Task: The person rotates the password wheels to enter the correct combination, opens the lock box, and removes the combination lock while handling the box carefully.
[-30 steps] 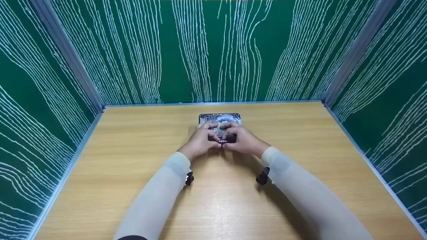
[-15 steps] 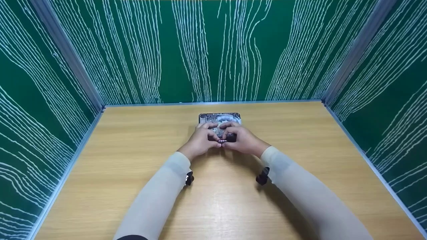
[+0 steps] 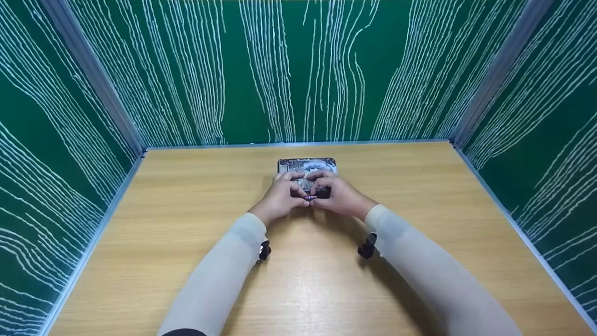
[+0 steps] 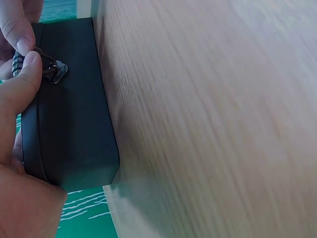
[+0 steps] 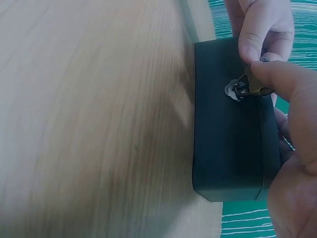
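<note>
A box [image 3: 313, 164] with a picture on its lid and dark sides stands toward the back of the table. At its front hangs a small combination padlock [image 4: 18, 63] with number dials, its shackle through a metal catch [image 4: 60, 72]. My left hand [image 3: 281, 197] pinches one end of the padlock between thumb and finger, other fingers resting on the lid. From the other side my right hand [image 3: 343, 196] pinches the padlock's other end, its remaining fingers also over the lid. Both thumbs nearly meet in front of the box, and the fingertips hide much of the lock.
The wooden table [image 3: 308, 280] spreads around the box on every side. Green panels with white wavy lines [image 3: 317, 70] close off the back and both sides. A dark wrist camera [image 3: 367, 246] sits below the right cuff.
The padlock has turned slightly between the fingertips. Both hands and the box keep their places.
</note>
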`<state>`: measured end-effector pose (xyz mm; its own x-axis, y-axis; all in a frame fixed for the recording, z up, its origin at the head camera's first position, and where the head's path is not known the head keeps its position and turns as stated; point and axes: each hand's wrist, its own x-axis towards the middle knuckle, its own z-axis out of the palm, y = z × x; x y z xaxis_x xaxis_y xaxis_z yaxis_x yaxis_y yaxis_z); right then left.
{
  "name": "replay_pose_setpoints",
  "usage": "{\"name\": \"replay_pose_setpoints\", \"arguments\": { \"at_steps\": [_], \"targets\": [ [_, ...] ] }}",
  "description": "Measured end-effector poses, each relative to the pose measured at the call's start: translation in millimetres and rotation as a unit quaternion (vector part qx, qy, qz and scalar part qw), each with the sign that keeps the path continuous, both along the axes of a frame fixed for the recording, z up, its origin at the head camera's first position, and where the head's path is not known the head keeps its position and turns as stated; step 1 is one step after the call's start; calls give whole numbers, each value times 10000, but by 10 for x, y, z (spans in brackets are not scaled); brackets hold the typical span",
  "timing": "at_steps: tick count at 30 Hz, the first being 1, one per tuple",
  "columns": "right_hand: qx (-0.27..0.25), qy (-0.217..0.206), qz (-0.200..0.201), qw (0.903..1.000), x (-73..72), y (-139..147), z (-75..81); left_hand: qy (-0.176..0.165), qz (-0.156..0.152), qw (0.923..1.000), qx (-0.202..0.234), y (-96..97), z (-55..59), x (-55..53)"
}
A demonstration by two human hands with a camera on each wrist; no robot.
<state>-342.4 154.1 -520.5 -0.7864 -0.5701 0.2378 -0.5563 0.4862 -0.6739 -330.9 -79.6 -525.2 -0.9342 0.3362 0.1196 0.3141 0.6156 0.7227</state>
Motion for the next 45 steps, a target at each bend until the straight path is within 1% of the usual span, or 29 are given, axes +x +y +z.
{"name": "replay_pose_setpoints", "arguments": {
  "at_steps": [9, 17, 23, 28, 34, 45],
  "targets": [
    [-13, -102, 51, 9999, -8, 6, 10, -65, -20, 10000, 14, -6, -5, -13],
    [-120, -71, 123, 9998, -14, 19, -11, 74, -57, 9999, 88, 0, 20, 27],
    [-34, -70, 99, 9999, -4, 24, -1, -4, -24, 9999, 106, 7, 21, 27],
    [52, -173, 53, 9998, 13, 22, 15, -96, -4, 9999, 123, 6, 29, 29],
    [24, -273, 26, 9996, 22, 27, 12, -154, -62, 9998, 70, -2, 4, 12],
    [24, -152, 74, 9999, 23, 17, 9, -100, -109, 9999, -36, -11, -10, 2]
  ]
}}
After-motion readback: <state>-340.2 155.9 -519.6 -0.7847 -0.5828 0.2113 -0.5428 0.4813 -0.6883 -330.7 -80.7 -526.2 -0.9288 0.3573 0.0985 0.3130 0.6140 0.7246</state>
